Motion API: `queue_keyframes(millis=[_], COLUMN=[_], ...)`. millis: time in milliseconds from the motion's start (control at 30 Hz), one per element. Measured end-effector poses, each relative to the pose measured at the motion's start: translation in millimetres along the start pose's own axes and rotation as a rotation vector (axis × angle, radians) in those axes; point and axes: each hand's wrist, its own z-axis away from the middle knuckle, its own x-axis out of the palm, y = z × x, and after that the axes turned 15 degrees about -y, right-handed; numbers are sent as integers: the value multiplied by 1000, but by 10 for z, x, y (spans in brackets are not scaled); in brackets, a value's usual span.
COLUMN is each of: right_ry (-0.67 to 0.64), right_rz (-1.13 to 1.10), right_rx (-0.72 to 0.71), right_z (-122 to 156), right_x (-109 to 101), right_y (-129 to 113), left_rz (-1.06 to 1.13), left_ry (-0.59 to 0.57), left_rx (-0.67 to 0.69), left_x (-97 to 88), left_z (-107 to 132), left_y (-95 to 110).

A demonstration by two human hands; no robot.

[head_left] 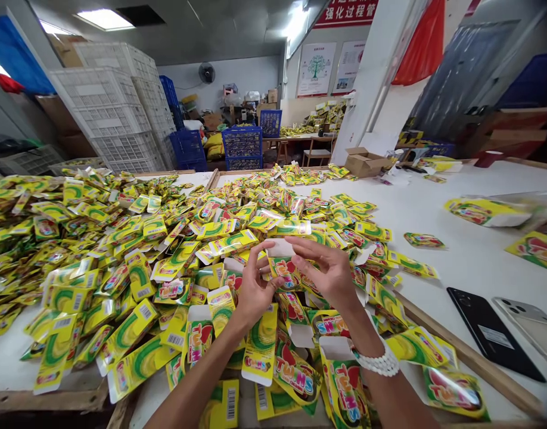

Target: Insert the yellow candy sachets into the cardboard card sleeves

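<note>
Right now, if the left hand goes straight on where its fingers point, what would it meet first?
The left hand would probably first meet the yellow TWINS box at its thumb; exact depth is unclear.

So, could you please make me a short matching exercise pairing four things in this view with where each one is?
Things:
1. Black phone
2. Printed carton
3. Beaded bracelet
4. Cardboard box

Places:
A. Around the right wrist
B. Farther off, near the white pillar
C. Beside a pale phone
D. Held between the left hand and right hand

Pairs: 1-C, 2-D, 3-A, 4-B.
</note>
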Motion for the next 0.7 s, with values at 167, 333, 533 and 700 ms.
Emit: queue_keyframes(millis=[167,333,533,700], right_ry=[60,-17,-73,159], right_rz=[-36,-225,-300,-293], right_rx=[71,182,269,250], right_z=[1,-29,-27,-62], right_x=[-11,-89,-151,-85], right_y=[24,-2,27,71], left_rz=[-13,-147,-394,-285], left_ry=[-46,-80,-108,-62], left_rx=[-8,-54,-68,-75], left_x=[-22,-52,-46,-15], left_z=[7,57,108,67], left_y=[4,23,29,23])
